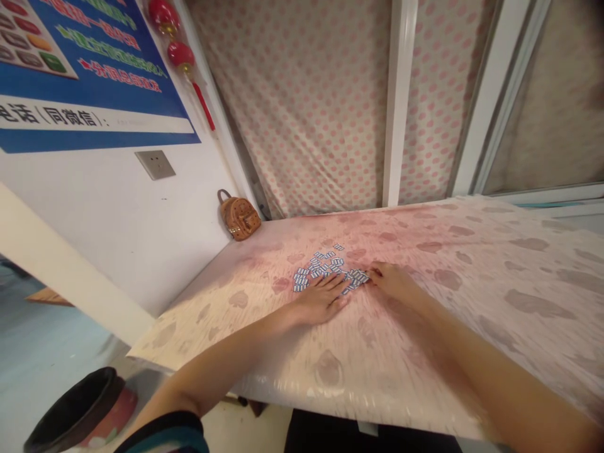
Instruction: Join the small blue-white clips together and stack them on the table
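Several small white rectangular pieces with dark markings (313,270) lie in a loose, partly overlapping heap on the patterned tablecloth (328,368). They are too small to tell their exact kind. My left hand (323,301) rests flat at the near side of the heap, fingers spread and reaching over some pieces, which it partly hides. At the heap's right edge, my right hand (391,280) has its fingers curled together, touching or close beside the pieces there. Whatever is between those fingertips is hidden.
A small brown backpack-shaped bag (240,217) stands at the table's far left corner by the wall. Behind the table hangs a dotted curtain (311,107). A dark-lined bin (75,402) is on the floor at lower left, past the table's edge.
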Motion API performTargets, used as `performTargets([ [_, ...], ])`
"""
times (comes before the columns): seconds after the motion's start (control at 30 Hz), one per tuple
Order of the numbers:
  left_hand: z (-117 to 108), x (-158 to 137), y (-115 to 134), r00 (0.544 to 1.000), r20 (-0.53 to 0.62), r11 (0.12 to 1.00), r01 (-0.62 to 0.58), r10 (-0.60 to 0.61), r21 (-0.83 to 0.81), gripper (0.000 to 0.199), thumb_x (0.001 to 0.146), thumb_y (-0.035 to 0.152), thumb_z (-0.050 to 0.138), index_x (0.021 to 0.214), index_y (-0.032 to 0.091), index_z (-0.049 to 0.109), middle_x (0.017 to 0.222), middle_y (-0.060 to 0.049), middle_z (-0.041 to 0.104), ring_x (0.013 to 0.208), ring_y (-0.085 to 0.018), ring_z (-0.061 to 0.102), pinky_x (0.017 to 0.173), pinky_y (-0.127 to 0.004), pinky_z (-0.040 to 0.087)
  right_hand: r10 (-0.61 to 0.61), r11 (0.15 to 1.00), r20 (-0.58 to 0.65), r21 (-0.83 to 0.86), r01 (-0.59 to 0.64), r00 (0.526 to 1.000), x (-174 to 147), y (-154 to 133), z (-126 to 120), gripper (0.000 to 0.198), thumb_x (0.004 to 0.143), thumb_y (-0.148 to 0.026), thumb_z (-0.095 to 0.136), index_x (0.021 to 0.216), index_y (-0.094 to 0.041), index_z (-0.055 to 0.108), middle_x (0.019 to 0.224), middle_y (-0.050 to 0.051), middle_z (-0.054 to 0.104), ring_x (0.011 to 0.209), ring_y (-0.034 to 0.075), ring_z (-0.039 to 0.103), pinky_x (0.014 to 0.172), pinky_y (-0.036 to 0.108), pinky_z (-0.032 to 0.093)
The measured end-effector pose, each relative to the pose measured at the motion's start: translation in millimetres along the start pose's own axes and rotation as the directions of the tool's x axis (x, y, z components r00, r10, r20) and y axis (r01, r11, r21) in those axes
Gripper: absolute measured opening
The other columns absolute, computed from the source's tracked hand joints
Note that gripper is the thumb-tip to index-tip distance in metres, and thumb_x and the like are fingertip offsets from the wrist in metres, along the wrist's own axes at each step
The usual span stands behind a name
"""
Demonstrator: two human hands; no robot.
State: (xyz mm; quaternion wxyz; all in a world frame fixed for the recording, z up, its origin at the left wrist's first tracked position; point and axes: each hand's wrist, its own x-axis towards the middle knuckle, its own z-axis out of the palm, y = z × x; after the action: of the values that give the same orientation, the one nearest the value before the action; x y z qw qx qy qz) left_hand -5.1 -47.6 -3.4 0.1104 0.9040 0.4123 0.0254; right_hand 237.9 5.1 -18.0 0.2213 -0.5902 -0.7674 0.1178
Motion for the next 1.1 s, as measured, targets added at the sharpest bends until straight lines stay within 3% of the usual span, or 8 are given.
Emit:
performTargets([
  [0.2,-5,-19,-8,0.998,-0.011,0.997,0.061,-0.061,0.047,0.063,0.099,0.059,0.007,0.156,0.032,0.016,0.163,0.002,0.012,0.151,-0.021,0.009,0.123,-0.046,0.006,0.01,1.0,0.015,-0.03,-0.01,1.0,0,-3,-3,0.024,0.092,-0.021,0.046,0.08,-0.017,0.066,0.081,0.008,0.071,0.072,0.017,0.063,0.063,0.025,0.035],
  [0.5,1,12,-18,0.992,-0.012,0.991,0.13,-0.129,0.043,0.072,0.097,0.063,0.004,0.157,0.025,0.013,0.163,-0.001,0.008,0.151,-0.021,0.006,0.123,-0.046,0.006,0.057,0.998,-0.044,-0.023,-0.058,0.997,0,-2,0,0.021,0.09,-0.023,0.048,0.082,-0.017,0.066,0.082,0.008,0.07,0.073,0.017,0.062,0.062,0.025,0.034],
  [0.7,2,32,-22,0.965,-0.068,0.966,0.257,-0.254,0.039,0.076,0.096,0.064,0.007,0.156,0.02,0.02,0.163,-0.007,0.01,0.151,-0.024,0.004,0.122,-0.051,0.005,0.027,0.996,-0.008,0.081,-0.026,1.0,-1,-4,-1,0.018,0.09,-0.02,0.048,0.083,-0.016,0.064,0.084,0.008,0.071,0.073,0.016,0.063,0.064,0.023,0.037],
  [0.93,0,25,-17,0.944,-0.113,0.949,0.315,-0.311,0.018,0.076,0.096,0.062,0.009,0.153,0.016,0.026,0.161,-0.01,0.018,0.15,-0.024,0.012,0.123,-0.048,0.007,0.028,0.993,-0.021,0.118,-0.025,0.999,0,-4,-1,0.016,0.088,-0.02,0.05,0.085,-0.017,0.065,0.087,0.008,0.073,0.08,0.018,0.065,0.067,0.024,0.04],
  [1.1,-10,40,-36,0.938,-0.139,0.948,0.312,-0.318,-0.06,0.073,0.097,0.06,0.008,0.154,0.017,0.025,0.162,-0.009,0.015,0.151,-0.025,0.01,0.121,-0.05,0.014,-0.03,0.938,0.053,0.348,0.01,0.998,1,-6,6,0.021,0.089,-0.018,0.043,0.084,-0.018,0.063,0.084,0.005,0.072,0.074,0.015,0.067,0.068,0.023,0.045],
])
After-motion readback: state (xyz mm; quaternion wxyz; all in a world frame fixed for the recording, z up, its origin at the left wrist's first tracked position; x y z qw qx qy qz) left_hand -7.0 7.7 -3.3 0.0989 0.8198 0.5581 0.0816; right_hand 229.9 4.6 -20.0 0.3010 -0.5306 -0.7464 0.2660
